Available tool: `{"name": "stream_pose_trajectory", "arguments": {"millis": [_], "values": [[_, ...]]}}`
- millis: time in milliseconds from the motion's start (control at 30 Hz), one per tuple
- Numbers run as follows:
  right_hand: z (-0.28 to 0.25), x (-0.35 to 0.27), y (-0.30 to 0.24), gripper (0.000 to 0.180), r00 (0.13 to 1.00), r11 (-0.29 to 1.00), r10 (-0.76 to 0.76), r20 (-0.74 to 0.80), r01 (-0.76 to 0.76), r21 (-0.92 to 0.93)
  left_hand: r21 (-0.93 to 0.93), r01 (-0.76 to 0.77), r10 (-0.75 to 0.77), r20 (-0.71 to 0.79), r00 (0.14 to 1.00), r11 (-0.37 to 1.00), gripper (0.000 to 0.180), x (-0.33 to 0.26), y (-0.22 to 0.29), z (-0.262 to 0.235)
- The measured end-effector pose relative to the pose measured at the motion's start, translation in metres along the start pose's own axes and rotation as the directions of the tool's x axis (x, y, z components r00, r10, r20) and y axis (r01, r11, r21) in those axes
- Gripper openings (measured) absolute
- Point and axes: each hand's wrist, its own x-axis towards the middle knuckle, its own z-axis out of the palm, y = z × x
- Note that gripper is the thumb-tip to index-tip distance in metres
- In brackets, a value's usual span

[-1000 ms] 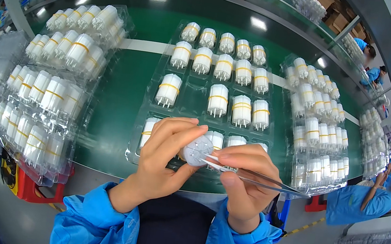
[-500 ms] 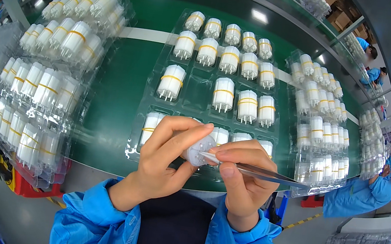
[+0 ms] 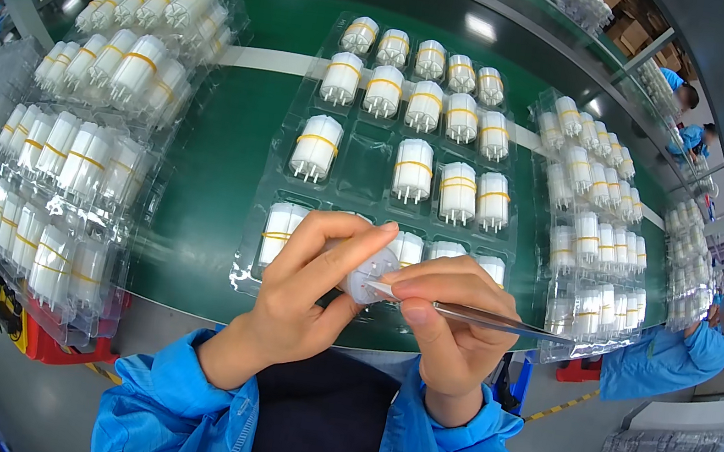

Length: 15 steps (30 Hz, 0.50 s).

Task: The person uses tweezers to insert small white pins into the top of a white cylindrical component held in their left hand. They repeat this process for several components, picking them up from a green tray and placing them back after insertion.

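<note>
Low in the middle, my left hand (image 3: 301,296) is closed round a white cylindrical part. The round, greyish-white end (image 3: 363,282) of this part faces my right hand. My right hand (image 3: 457,337) pinches metal tweezers (image 3: 497,321), whose pale tip touches or nearly touches that end. Fingers hide most of the part's body. Just beyond my hands lies a clear plastic tray (image 3: 366,166) with rows of white cylinders, each with a yellow band and thin pins. One pocket in the tray has no cylinder.
Stacked clear trays of similar cylinders stand at the left (image 3: 89,160) and right (image 3: 596,240) on the green tabletop (image 3: 208,204). A red bin (image 3: 67,347) is below the table at the left. A person in a blue coat (image 3: 671,362) is at the far right.
The tweezers lie slightly flatter, and the fingers of my right hand have shifted a little. My left hand keeps its hold on the part.
</note>
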Motion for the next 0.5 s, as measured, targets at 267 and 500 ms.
{"name": "stream_pose_trajectory", "arguments": {"millis": [267,500], "values": [[0.004,0.008,-0.01,0.015,0.995,0.976,-0.029,0.092,0.048,-0.213,0.086,-0.03,0.027,0.043,0.999,0.996,0.063,-0.001,-0.005,-0.002],[-0.011,0.008,0.002,0.018,1.0,1.0,-0.001,0.027,0.001,0.02,-0.137,0.111,-0.092,0.143,0.986,0.984,0.07,-0.004,-0.004,-0.005]]}}
